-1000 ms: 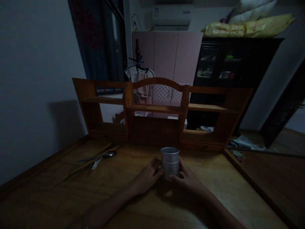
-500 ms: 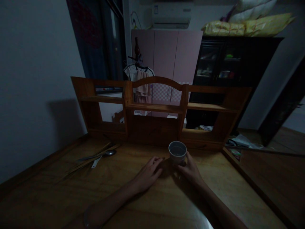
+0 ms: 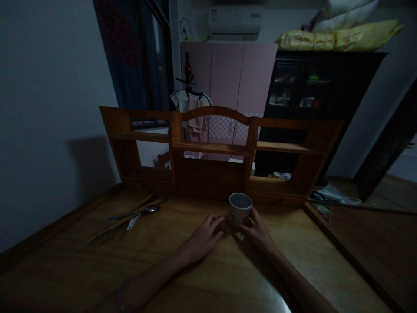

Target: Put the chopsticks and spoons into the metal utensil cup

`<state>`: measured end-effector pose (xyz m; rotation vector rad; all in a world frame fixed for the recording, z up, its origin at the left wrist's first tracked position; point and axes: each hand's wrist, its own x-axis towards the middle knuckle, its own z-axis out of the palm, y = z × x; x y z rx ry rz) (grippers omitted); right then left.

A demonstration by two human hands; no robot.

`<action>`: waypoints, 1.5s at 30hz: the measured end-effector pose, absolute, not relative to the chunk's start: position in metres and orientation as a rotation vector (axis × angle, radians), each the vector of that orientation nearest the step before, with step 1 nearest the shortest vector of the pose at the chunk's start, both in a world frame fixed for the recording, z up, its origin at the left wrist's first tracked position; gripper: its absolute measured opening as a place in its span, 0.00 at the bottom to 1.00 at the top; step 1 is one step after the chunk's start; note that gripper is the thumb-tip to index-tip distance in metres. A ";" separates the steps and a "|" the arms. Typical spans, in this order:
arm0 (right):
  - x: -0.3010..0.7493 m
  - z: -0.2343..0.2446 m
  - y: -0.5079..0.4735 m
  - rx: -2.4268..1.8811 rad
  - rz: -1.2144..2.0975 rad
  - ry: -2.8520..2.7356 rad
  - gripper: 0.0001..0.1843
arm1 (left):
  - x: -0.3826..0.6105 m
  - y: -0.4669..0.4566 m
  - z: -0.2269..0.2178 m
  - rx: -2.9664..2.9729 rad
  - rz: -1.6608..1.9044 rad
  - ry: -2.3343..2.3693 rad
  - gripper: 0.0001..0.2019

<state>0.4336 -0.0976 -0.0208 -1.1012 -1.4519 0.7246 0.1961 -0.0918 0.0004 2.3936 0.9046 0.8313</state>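
Observation:
A grey cup (image 3: 240,209) stands upright near the middle of the wooden table, its round mouth facing up. My right hand (image 3: 257,231) grips it from the right side, thumb at the front low down and fingers round the far side. Just left of the cup lies my left hand (image 3: 206,234), resting on the tabletop with its fingers stretched out and nothing in it. Its fingertips point at the cup and come close to its base; whether they touch it I cannot tell.
On the left of the table (image 3: 156,274) lie several chopsticks (image 3: 107,230) and a metal spoon (image 3: 151,209) with a white handle. A wooden shelf unit (image 3: 211,178) rises along the back edge. A wall borders the left, and a raised wooden edge (image 3: 342,252) runs down the right.
The cup and my right hand have shifted slightly left, nearer to my left hand. My left hand stays almost where it was.

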 end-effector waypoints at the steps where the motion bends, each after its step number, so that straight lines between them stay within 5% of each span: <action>1: 0.433 -0.020 -0.098 -1.092 0.728 -1.449 0.37 | 0.196 -0.092 0.000 2.395 0.830 0.909 0.21; 45: 0.433 -0.013 -0.103 -1.207 0.550 -1.569 0.38 | 0.195 -0.090 -0.001 2.407 0.850 0.896 0.22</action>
